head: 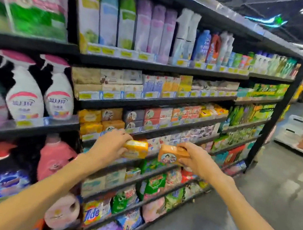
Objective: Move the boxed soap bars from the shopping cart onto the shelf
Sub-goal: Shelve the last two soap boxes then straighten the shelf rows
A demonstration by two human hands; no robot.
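My left hand (112, 145) grips a yellow boxed soap bar (135, 148), held in front of the shelf edge (144, 133). An orange boxed soap bar (170, 155) with a round picture on its face is in my right hand (192, 156), just right of the yellow one. Both boxes hover close to the shelf row where similar yellow and orange soap boxes (95, 121) are stacked. The shopping cart is out of view.
Tall black shelving fills the left and centre, with spray bottles (27, 93), detergent bags (92, 213) and rows of boxed soaps. The aisle floor (263, 199) runs along the right. A low display stand (298, 141) sits at the far right.
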